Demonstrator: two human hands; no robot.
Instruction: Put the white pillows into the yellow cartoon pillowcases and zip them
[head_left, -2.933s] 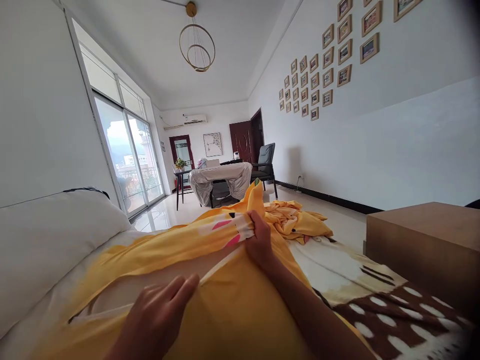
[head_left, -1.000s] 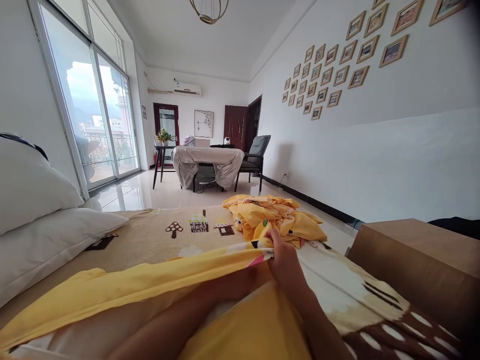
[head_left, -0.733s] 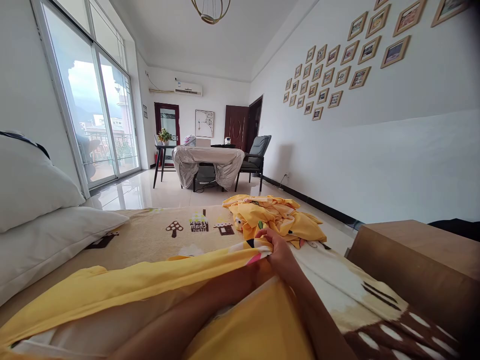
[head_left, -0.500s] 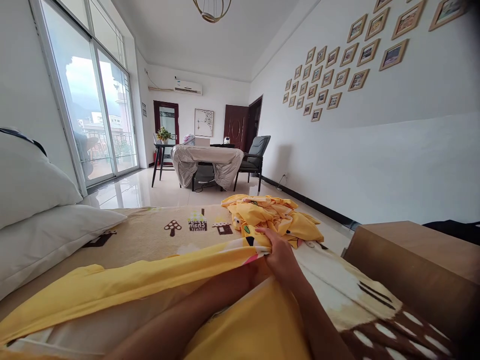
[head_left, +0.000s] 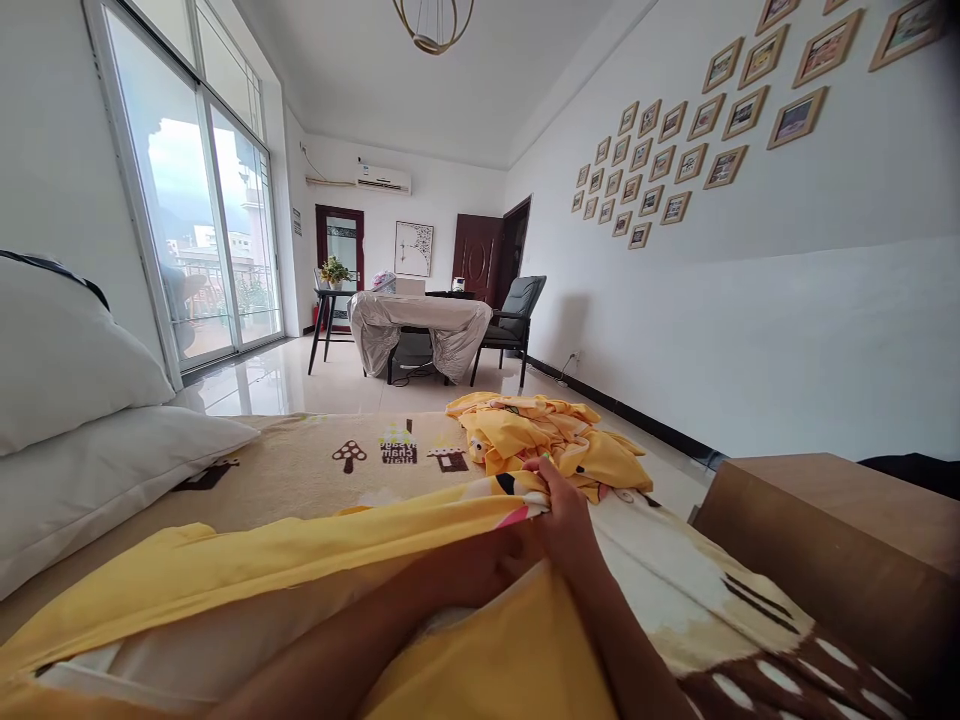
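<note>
A yellow fabric cover [head_left: 285, 545] stretches across the bed toward the lower left, its long edge lifted over a white inner layer [head_left: 217, 625]. At the cover's right corner my right hand [head_left: 564, 505] pinches the cloth, fingers closed on it. My left hand [head_left: 499, 560] reaches inside the cover's opening, close beside my right hand; its fingers are in shadow and partly hidden by the cloth. More yellow fabric [head_left: 487, 650] lies over the lower middle, between my forearms. Just beyond my hands rests a crumpled yellow patterned cloth [head_left: 540, 435].
White pillows [head_left: 67, 360] lie at the left on the patterned blanket [head_left: 300, 460]. A brown box-like piece [head_left: 832, 520] stands at the right. Farther off are a covered table [head_left: 420, 312] and a dark chair [head_left: 517, 310].
The camera view has shifted slightly. More of my left hand shows inside the cover's opening, near my right hand, which still grips the corner.
</note>
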